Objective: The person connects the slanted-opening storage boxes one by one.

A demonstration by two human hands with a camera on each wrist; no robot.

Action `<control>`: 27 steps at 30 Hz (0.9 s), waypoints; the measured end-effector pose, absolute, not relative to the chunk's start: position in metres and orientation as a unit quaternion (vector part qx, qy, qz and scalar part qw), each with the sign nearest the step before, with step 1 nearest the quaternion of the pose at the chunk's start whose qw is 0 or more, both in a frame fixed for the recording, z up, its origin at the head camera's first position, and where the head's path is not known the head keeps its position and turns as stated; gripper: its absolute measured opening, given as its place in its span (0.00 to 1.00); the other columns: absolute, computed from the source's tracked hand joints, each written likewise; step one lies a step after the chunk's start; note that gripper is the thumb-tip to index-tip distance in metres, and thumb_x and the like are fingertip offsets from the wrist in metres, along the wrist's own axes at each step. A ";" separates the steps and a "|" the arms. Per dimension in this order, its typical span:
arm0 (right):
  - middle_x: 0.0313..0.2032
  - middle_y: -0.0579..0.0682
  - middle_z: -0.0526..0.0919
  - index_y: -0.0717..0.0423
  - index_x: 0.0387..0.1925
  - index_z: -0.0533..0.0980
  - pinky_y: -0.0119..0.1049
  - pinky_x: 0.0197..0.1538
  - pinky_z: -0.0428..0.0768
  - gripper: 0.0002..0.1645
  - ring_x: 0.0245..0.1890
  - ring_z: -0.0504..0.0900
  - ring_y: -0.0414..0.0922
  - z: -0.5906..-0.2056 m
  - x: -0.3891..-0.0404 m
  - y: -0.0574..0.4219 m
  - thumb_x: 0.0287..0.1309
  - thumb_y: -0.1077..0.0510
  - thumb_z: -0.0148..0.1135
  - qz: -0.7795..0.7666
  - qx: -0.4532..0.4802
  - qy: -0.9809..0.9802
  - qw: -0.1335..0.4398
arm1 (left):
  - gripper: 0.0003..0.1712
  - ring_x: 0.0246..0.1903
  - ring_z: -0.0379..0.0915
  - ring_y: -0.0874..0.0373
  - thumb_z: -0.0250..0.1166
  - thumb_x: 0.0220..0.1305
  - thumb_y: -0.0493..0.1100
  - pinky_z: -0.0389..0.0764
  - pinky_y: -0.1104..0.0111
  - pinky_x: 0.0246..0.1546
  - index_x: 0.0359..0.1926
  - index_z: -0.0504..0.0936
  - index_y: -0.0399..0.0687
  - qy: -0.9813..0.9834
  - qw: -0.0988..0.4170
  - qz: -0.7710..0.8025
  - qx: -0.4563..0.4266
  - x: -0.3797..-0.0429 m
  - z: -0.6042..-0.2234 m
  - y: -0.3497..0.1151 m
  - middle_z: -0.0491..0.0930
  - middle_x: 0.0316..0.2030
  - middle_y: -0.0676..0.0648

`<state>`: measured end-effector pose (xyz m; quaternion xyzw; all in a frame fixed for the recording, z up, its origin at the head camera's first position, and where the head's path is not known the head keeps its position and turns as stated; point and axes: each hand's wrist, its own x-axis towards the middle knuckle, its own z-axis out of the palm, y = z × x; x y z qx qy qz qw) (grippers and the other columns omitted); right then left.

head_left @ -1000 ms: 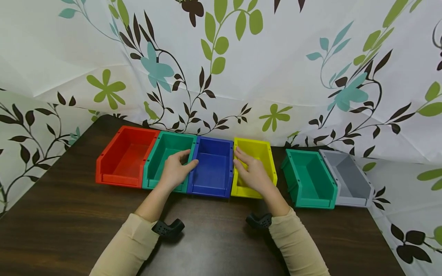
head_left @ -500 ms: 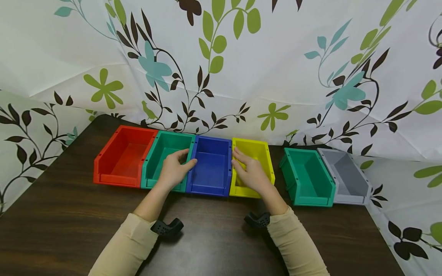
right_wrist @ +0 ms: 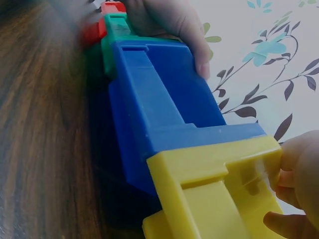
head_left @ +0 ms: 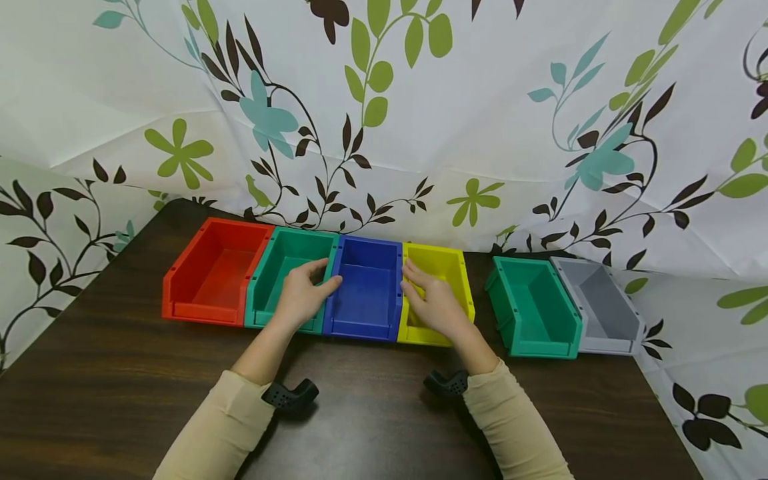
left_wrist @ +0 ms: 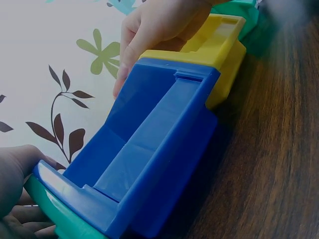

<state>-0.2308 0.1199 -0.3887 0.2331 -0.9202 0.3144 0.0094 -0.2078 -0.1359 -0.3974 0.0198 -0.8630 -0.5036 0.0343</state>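
Observation:
In the head view a red bin (head_left: 216,273), a green bin (head_left: 255,300), a blue bin (head_left: 363,287) and a yellow bin (head_left: 441,263) stand side by side. My left hand (head_left: 301,290) pinches the adjoining walls of the green and blue bins, thumb on the blue side, fingers on the green side. My right hand (head_left: 438,301) grips the yellow bin's left wall where it meets the blue bin (right_wrist: 164,99). The yellow bin's rim (right_wrist: 214,154) lies against the blue one in the right wrist view. Some left fingers are hidden by the bins.
A second green bin (head_left: 537,300) and a grey bin (head_left: 606,307) stand apart to the right, touching each other. The dark wooden table (head_left: 372,413) carries everything. A leaf-patterned white cloth (head_left: 468,113) hangs behind the bins.
The yellow bin has shifted slightly left and toward me with my right hand, narrowing its gap to the blue bin. The left hand has kept its place on the green and blue bins.

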 end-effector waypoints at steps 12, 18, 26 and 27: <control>0.69 0.47 0.61 0.54 0.67 0.64 0.45 0.61 0.73 0.28 0.66 0.66 0.47 -0.387 -0.224 0.118 0.69 0.47 0.47 0.282 0.220 -0.934 0.012 | 0.35 0.62 0.67 0.41 0.62 0.63 0.48 0.71 0.50 0.60 0.67 0.65 0.37 -0.863 0.027 -0.504 0.028 -0.207 -0.398 -0.135 0.69 0.63 0.35; 0.70 0.53 0.61 0.56 0.66 0.65 0.49 0.65 0.67 0.30 0.68 0.63 0.51 -0.385 -0.226 0.126 0.68 0.46 0.49 0.308 0.236 -0.922 0.008 | 0.34 0.61 0.68 0.42 0.63 0.63 0.48 0.72 0.50 0.59 0.66 0.66 0.37 -0.866 0.036 -0.498 0.033 -0.207 -0.397 -0.135 0.71 0.62 0.35; 0.61 0.58 0.74 0.61 0.60 0.72 0.52 0.62 0.71 0.26 0.62 0.72 0.55 -0.376 -0.222 0.156 0.65 0.50 0.55 0.314 0.223 -0.914 0.128 | 0.31 0.60 0.69 0.41 0.62 0.63 0.45 0.72 0.49 0.58 0.64 0.68 0.34 -0.863 0.063 -0.500 0.035 -0.205 -0.398 -0.131 0.72 0.59 0.33; 0.60 0.59 0.75 0.62 0.59 0.72 0.51 0.59 0.75 0.26 0.57 0.76 0.55 -0.375 -0.221 0.162 0.65 0.52 0.55 0.312 0.224 -0.911 0.147 | 0.31 0.60 0.69 0.41 0.62 0.63 0.45 0.72 0.50 0.59 0.64 0.68 0.34 -0.863 0.063 -0.500 0.038 -0.205 -0.397 -0.131 0.72 0.59 0.34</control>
